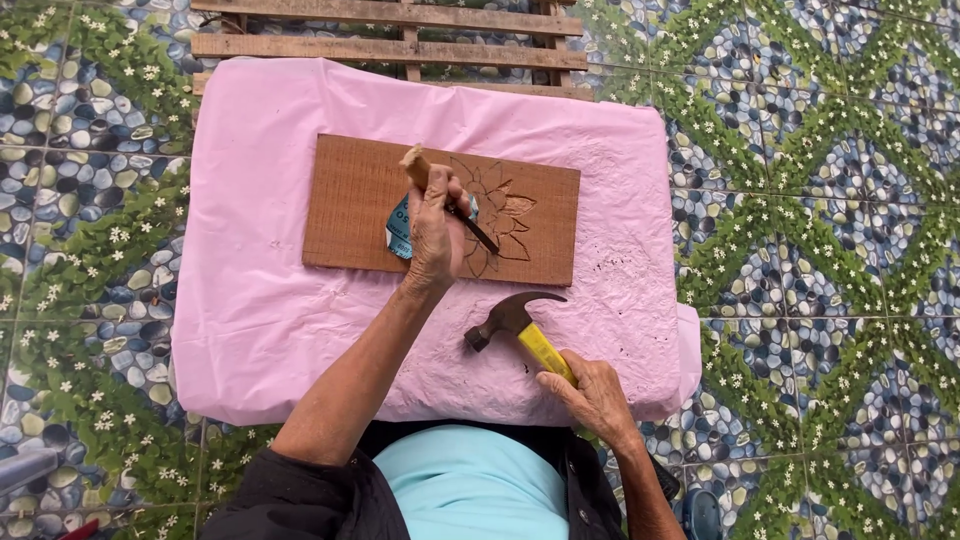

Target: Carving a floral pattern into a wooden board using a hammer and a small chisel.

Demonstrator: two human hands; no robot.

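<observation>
A brown wooden board (350, 205) lies on a pink plastic sheet (250, 300); a flower outline (500, 215) is carved into its right half. My left hand (435, 235) grips a wooden-handled chisel (478, 232) with its tip on the flower carving. A small blue piece of sandpaper (398, 232) lies under that hand on the board. My right hand (590, 395) holds a claw hammer (510, 318) by its yellow handle, the head raised just below the board's lower edge.
A wooden slatted pallet (390, 40) shows beyond the pink sheet at the top. The floor around is tile (820, 200) patterned with pebbles and green leaves. A grey object (25, 468) sits at the lower left edge.
</observation>
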